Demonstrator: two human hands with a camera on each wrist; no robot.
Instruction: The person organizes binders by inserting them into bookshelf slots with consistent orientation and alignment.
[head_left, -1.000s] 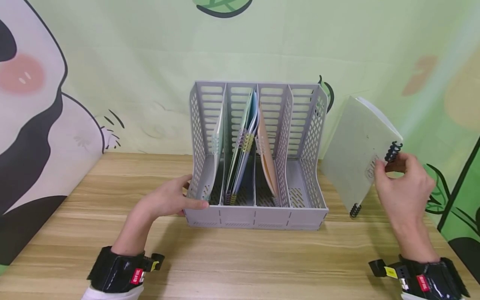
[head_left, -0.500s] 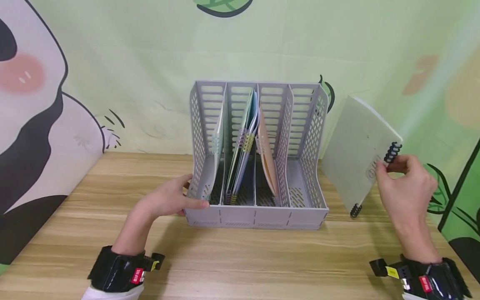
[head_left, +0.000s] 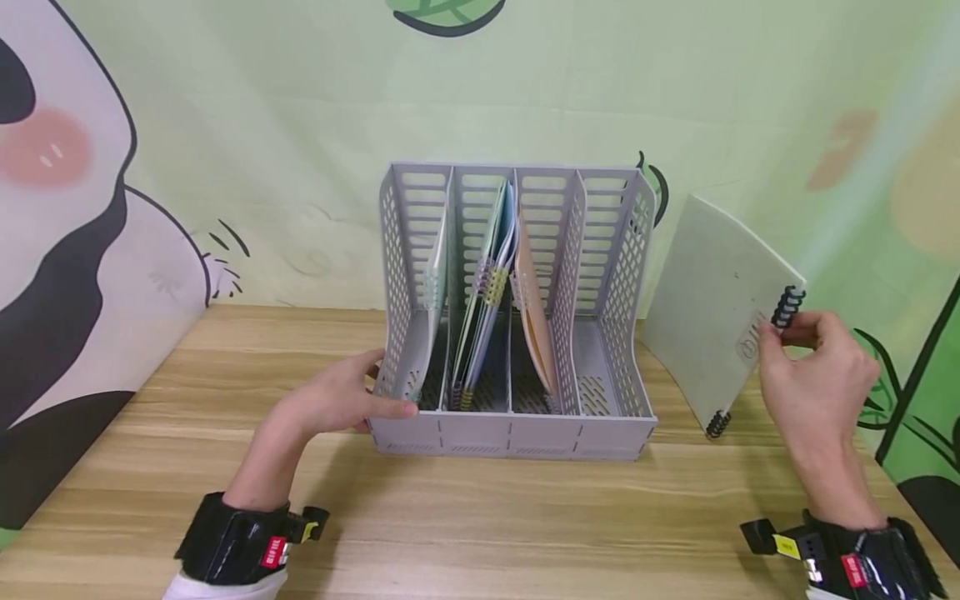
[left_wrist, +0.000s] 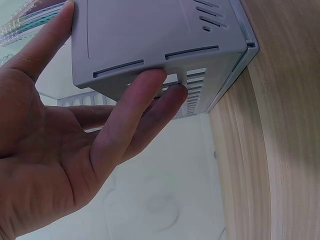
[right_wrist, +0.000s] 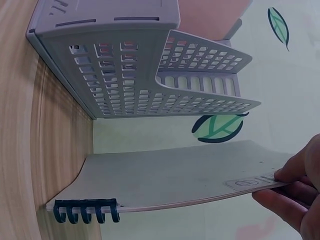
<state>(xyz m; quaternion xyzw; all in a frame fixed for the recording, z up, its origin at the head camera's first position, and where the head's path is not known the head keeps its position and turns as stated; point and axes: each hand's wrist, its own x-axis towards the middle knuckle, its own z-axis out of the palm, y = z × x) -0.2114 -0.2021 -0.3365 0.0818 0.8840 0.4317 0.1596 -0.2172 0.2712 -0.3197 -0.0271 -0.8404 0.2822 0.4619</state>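
Observation:
A grey desktop file organizer (head_left: 540, 435) with upright dividers stands on the table in the head view. My left hand (head_left: 337, 396) holds its front left corner, thumb on the front rim and fingers against the side wall (left_wrist: 195, 75). To the organizer's right, my right hand (head_left: 817, 371) pinches a grey-covered notebook (head_left: 716, 308) by its bound edge between thumb and fingers. The notebook is upright and slightly turned, its black ring binding (right_wrist: 86, 210) facing me. In the right wrist view its lower end appears to meet the table.
Inside the organizer, a pale notebook (head_left: 433, 292) leans in the left slot, green and blue ones (head_left: 491, 292) share the second, and an orange one (head_left: 531, 308) leans in the third. The wood table (head_left: 480, 525) meets a printed cloth backdrop (head_left: 300, 150).
My right hand has shifted slightly to the right, and the notebook has turned a little, showing more of its cover. My left hand and the organizer stay put.

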